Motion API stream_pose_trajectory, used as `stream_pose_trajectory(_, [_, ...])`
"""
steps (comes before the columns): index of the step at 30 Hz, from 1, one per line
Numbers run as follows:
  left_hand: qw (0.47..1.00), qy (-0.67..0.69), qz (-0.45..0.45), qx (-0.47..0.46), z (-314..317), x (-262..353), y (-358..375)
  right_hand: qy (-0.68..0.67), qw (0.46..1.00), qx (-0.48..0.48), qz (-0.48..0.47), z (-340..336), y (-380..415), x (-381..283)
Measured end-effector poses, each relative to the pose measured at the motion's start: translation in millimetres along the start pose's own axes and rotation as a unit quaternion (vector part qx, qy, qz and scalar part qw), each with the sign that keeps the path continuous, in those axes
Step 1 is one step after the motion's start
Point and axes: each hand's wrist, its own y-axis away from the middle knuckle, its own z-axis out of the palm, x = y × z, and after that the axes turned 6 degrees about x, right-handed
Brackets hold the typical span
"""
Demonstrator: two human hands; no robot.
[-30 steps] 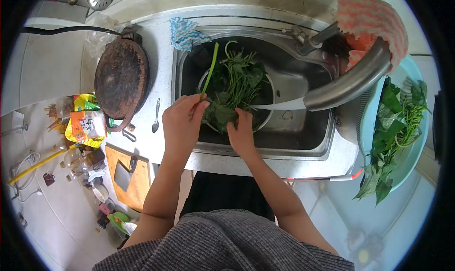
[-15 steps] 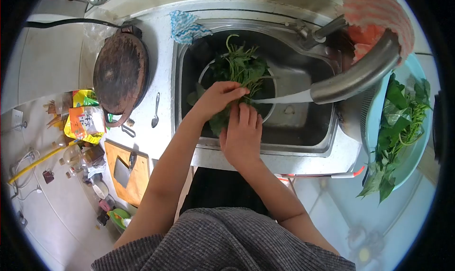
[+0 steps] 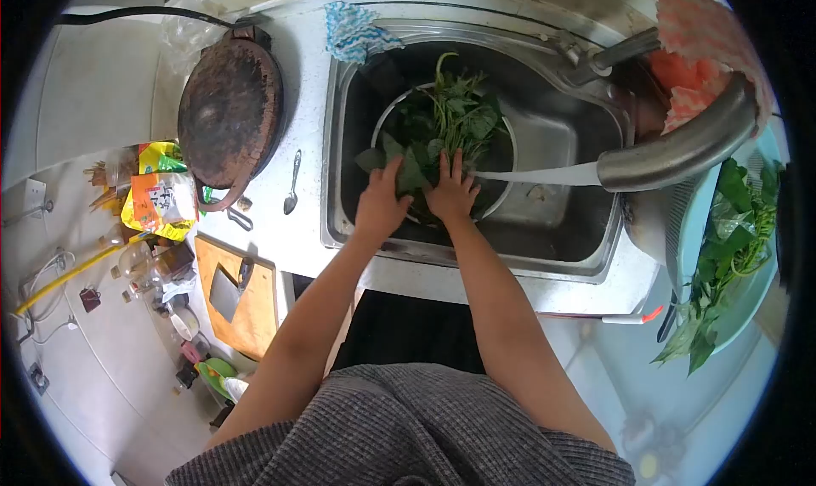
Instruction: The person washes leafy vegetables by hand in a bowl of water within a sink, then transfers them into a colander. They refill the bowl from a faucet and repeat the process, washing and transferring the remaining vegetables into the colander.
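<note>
Leafy greens with long stems (image 3: 459, 108) fill a round bowl (image 3: 513, 150) inside the metal sink (image 3: 586, 265). My left hand (image 3: 380, 204) is at the near left of the bowl, fingers apart against the leaves. Beside it, my right hand (image 3: 452, 193) lies with spread fingers on the near side of the greens. Water (image 3: 535, 177) runs from the thick metal faucet (image 3: 680, 146) into the bowl, close to my right fingertips. Leaves hide the bottom of the bowl.
A blue-and-white cloth (image 3: 357, 34) lies at the sink's back left corner. Left of the sink are a spoon (image 3: 292, 184), a round rusty pan (image 3: 229, 116) and a cutting board (image 3: 259, 307) with a cleaver (image 3: 226, 294). More greens (image 3: 731, 240) fill a light-blue basket (image 3: 759, 307) at right.
My hands have moved apart and their fingers have spread over the greens. My left hand has let go of the stems it pinched. The view has shifted slightly.
</note>
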Motion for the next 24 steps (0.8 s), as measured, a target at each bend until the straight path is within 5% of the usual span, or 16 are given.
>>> stream_pose_trajectory(4, [0.990, 0.070, -0.125, 0.008, 37, -26, 3, -0.021, 0.999, -0.024, 0.006, 5, -11, 0])
stream_pose_trajectory(7, [0.996, 0.038, -0.076, 0.022, 23, -26, -3, -0.105, 0.993, -0.039, 0.034, -15, 6, -5])
stream_pose_trajectory(10, [0.990, 0.086, -0.111, -0.023, -42, 20, -9, -0.128, 0.990, 0.045, -0.033, -24, 35, 2])
stream_pose_trajectory(13, [0.964, 0.220, -0.142, 0.049, -70, 44, -9, -0.225, 0.956, 0.162, -0.092, -28, 55, 12])
stream_pose_trajectory(16, [0.931, 0.316, -0.103, 0.155, -86, 75, -13, -0.407, 0.897, 0.158, -0.069, -22, 64, 24])
stream_pose_trajectory(19, [0.906, 0.386, -0.072, 0.159, -70, 77, -14, -0.542, 0.827, 0.148, 0.005, -23, 78, 20])
stream_pose_trajectory(22, [0.915, 0.365, 0.023, 0.170, -10, 46, -17, -0.548, 0.816, 0.181, 0.031, -4, 74, 23])
stream_pose_trajectory(24, [0.965, 0.219, 0.093, 0.112, 18, 13, -8, -0.657, 0.737, 0.127, 0.091, -8, 67, 20])
